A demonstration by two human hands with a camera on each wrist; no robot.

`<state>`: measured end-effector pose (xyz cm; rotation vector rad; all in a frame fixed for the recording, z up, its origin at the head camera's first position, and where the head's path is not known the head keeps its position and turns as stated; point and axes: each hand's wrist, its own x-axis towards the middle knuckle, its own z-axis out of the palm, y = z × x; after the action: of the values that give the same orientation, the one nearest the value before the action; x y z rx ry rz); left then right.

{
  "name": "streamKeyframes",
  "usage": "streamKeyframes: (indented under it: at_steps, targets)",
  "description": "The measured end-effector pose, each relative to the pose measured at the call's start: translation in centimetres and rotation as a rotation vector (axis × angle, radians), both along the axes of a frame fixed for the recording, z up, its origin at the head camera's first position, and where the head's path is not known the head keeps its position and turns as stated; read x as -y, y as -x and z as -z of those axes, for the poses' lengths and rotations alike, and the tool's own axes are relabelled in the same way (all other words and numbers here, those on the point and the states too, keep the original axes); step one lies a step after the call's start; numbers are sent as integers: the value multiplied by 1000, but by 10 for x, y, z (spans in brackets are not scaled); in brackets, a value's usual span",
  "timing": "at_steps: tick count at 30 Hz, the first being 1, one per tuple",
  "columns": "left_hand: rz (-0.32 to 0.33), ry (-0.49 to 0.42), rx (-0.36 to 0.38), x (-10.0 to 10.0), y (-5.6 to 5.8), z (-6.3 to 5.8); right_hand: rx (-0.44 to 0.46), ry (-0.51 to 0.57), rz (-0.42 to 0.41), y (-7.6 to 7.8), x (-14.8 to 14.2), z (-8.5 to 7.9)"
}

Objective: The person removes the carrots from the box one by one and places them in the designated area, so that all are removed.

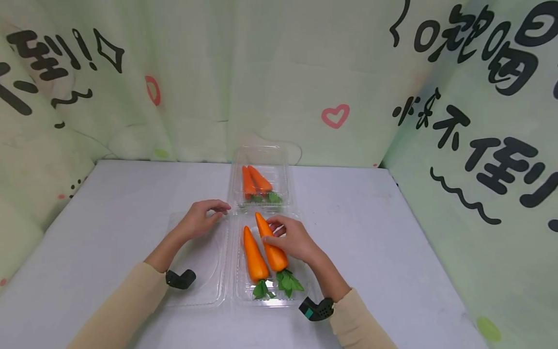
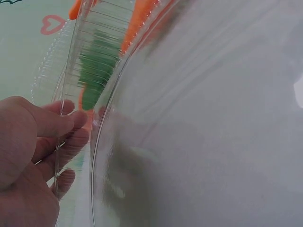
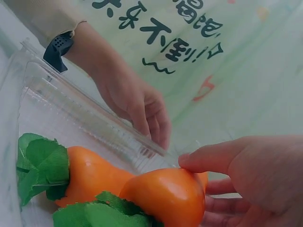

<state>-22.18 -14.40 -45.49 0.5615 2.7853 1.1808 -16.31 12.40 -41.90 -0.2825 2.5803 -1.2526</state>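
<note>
While the right hand (image 1: 291,237) grasps a toy carrot (image 1: 276,256), the left hand (image 1: 201,219) pinches a clear plastic rim (image 2: 69,75).
That carrot sits in an open clamshell (image 1: 242,292), lower centre, beside a second carrot (image 1: 255,256); a rear clamshell (image 1: 280,173) stands mid-frame.

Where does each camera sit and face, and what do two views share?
Head: worn on the head, facing forward and down at the clear container; left hand, right hand and sleeved forearms show.
Left wrist: worn there, facing ribbed clear plastic close up; the left hand shows at left.
Right wrist: worn there, facing the held carrot and second carrot; right hand near, left hand beyond.
Head and right wrist share both hands and these two carrots.
</note>
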Motion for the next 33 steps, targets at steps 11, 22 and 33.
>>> streamKeyframes:
  at_steps: [11,22,33]
  targets:
    - [-4,-3,1,2,-1,-1,-12,30,24,-4,-5,-11]
    - [-9,-16,6,1,0,2,-26,40,48,-6,-14,-13]
    - [-26,-18,16,1,1,1,-38,36,89,-7,-21,-16]
